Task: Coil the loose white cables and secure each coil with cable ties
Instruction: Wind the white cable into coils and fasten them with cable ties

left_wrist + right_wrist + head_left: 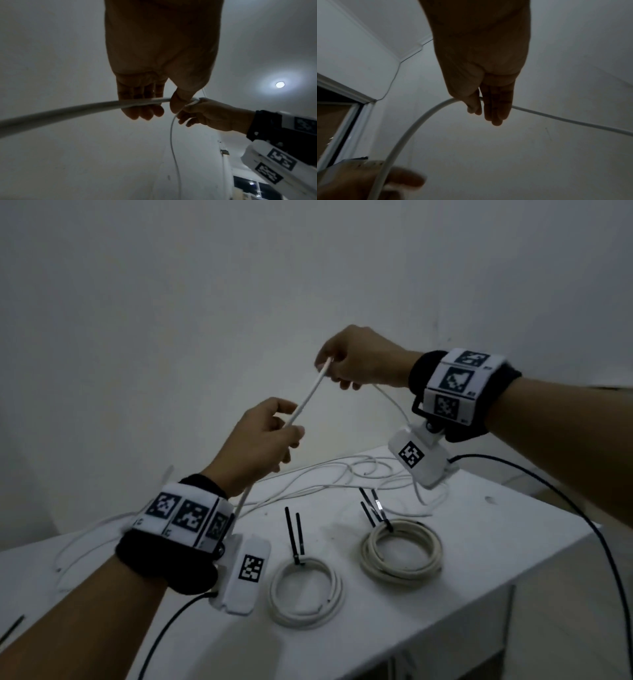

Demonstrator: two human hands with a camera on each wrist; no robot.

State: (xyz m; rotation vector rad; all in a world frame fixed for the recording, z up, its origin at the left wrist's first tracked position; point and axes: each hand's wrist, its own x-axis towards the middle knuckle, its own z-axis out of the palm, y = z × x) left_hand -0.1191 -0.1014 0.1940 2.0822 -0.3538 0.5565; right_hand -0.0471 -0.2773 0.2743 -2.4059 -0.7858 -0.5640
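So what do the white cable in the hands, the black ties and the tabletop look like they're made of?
White cable: smooth, matte plastic-looking jacket; it bends in soft curves, probably PVC or rubber.
Black cable ties: thin, stiff strips, slightly glossy, likely nylon.
Table: flat white surface, painted or laminated board by its look; scuffed and speckled.

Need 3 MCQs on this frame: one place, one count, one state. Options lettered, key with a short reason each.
1. Where do the finished coils lie?
A. on the floor
B. on the white table
C. over a wrist

2. How many tied coils are there?
A. two
B. four
C. none

3. What is the state of the white cable between the hands?
A. lying slack on the table
B. already tied
C. held stretched in the air

Key:
1 B: the smaller coil and the larger coil both rest on the tabletop.
2 A: only those two rings show, each with black cable ties.
3 C: the left hand and right hand each grip it, raised.
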